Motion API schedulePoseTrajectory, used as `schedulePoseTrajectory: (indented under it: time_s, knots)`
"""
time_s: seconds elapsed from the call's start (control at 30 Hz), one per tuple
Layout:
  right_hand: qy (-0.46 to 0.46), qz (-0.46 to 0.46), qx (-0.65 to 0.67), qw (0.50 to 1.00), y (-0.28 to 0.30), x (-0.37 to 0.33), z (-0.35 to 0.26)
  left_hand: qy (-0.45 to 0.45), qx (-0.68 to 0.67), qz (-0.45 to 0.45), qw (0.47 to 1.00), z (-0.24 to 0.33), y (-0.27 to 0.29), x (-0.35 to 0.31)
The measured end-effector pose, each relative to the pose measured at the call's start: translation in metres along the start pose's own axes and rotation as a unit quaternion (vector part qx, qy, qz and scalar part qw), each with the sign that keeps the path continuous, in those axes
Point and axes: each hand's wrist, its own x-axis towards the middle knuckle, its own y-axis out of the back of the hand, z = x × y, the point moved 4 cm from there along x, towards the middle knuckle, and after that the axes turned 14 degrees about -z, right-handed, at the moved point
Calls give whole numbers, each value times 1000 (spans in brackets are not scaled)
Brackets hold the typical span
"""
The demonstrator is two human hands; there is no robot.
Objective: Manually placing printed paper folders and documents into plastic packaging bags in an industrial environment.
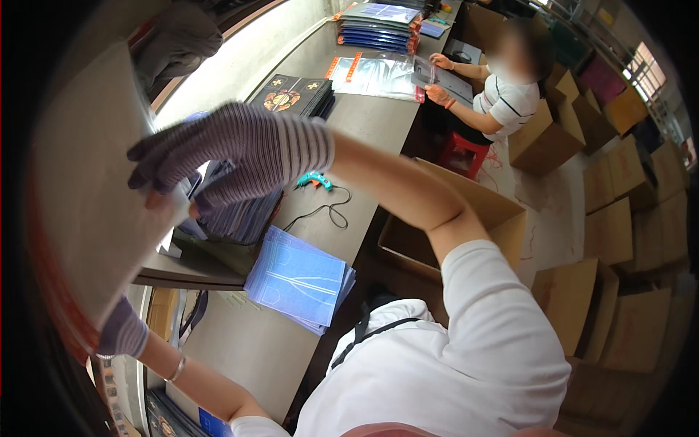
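Pale sheet (98, 167) at left
Right hand (229, 153) pinches its edge; left hand (125, 333), partly hidden: cannot tell its grip.

The striped glove (240, 146) is matt, ribbed, knitted cloth. The pale sheet (95, 197) appears to be smooth plastic film. The blue panels (302, 277) present a matt, card-like face. The carton (557, 146) is matt cardboard; the red stool (466, 151) is smooth plastic.
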Motion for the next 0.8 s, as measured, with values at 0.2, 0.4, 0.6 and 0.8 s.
schedulePoseTrajectory:
  time_s: [0.2, 0.4, 0.6, 0.8]
  knots:
    - [-55, 417, 557, 717, -45, -70, 63, -245, 551, -61, 795, -4, 15, -67]
    - [-283, 449, 488, 693, -76, -144, 135, 301, -189, -52, 933, -44, -3, -160]
    - [-376, 153, 533, 742, -152, -162, 94, 447, -204, -181, 852, -29, -10, -227]
    - [-518, 142, 451, 713, -277, -191, -14, 435, -468, 14, 769, -1, 52, -319]
